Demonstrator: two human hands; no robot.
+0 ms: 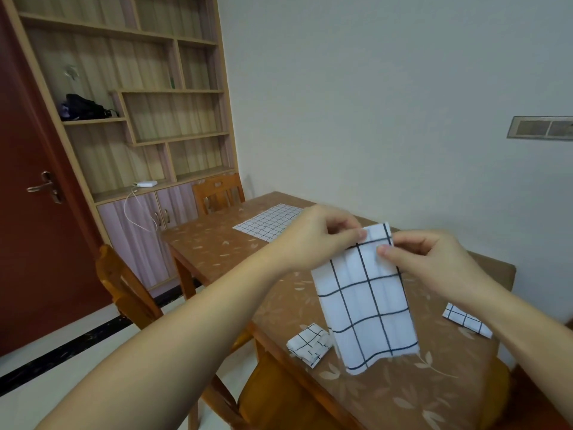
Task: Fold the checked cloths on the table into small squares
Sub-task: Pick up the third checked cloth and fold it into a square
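A: Nearest to us, the table (387, 395) edge runs along the left side, with a chair (273, 398) pushed against it. A folded square (308, 344) lies just inside that edge. A second folded piece (466, 320) lies to the right, partly behind our right forearm.

B: And the cloth in work?

A: The cloth (366, 302) hangs above the table between the two folded pieces, folded to a narrow strip, its lower end just over the surface. Our left hand (313, 234) pinches its top left corner between thumb and fingers. Our right hand (434, 262) pinches the top right edge likewise.

B: Further back?

A: A flat cloth (268, 223) lies spread near the far end, close to the left edge, with bare table around it. A far chair (218, 193) stands behind that end.

B: Containers?

A: The shelf unit (130, 97) holds a dark bundle (86, 107) in one compartment and a white box (145, 184) with a cable on the ledge above shut cabinet doors.
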